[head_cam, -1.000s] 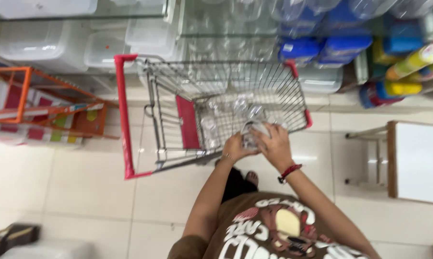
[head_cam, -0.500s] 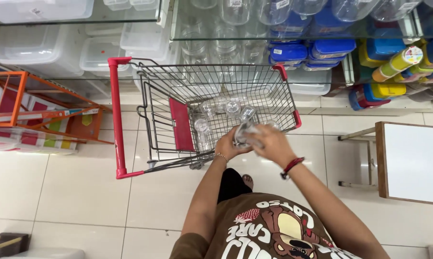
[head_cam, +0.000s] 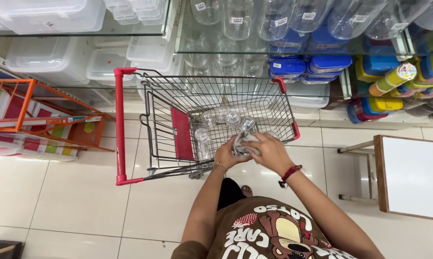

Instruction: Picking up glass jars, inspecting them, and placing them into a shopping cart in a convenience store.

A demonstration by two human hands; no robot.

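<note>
Clear glass jar (head_cam: 243, 140) is now clasped by both hands over the near right corner of the wire cart (head_cam: 197, 100), lower than a second ago; left hand (head_cam: 227, 156) and right hand (head_cam: 271, 152) have fingers wrapped around it, above jars (head_cam: 221, 122) lying inside.

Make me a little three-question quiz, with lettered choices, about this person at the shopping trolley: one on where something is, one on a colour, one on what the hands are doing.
1. Where do the clear jars lie?
A. in the trolley
B. on the floor
C. on the white table

2. What colour is the trolley frame?
A. green
B. red
C. black

3. What is the state of the hands?
A. both empty
B. both on a clear jar
C. one pushing the handle

Answers: 1 A, jars show inside the wire basket. 2 B, its rails are red. 3 B, left hand and right hand close on the held jar.
</note>
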